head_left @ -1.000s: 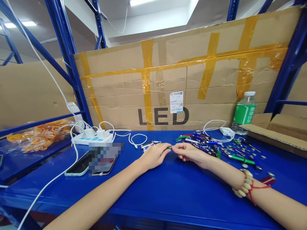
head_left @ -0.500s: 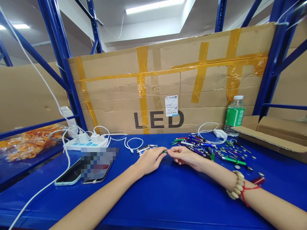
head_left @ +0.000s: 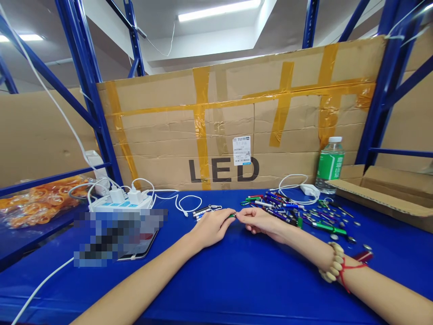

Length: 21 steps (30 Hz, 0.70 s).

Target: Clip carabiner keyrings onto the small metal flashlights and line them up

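Head view: a left hand (head_left: 212, 228) and right hand (head_left: 259, 220), fingers closed, grip a green piece (head_left: 232, 215) between them over the table (head_left: 237, 282), almost unmoved from half a second earlier, suggesting close handwork continues; a coloured pile (head_left: 286, 204) lies beyond.

Left forearm (head_left: 149, 268) and right forearm (head_left: 307, 241) angle inward from bottom corners. Left hand (head_left: 210, 229): back up, thumb and index pinched. Right hand (head_left: 260, 221): thumb-index pinch, other fingers (head_left: 254, 229) curled under. Fingertips of both hands almost meeting.
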Tool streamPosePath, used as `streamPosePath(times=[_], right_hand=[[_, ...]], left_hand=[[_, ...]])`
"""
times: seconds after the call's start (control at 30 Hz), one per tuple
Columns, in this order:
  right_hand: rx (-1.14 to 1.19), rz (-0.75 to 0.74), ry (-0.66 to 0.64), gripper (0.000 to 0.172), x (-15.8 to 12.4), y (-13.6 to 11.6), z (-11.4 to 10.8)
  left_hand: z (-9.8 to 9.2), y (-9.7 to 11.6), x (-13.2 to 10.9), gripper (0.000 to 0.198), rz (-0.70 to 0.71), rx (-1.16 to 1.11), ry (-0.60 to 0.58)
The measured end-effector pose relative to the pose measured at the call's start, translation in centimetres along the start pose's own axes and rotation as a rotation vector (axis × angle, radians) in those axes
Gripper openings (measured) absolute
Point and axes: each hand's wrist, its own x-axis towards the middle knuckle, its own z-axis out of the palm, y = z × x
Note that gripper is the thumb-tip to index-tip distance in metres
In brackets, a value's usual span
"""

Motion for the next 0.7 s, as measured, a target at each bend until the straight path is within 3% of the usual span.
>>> streamPosePath(times=[0.7], right_hand=[[-0.015,0.017,-0.007,0.05,-0.11,-0.15,0.04]], left_hand=[[-0.15,0.17,-0.03,0.022,-0.003,0.005,-0.018]])
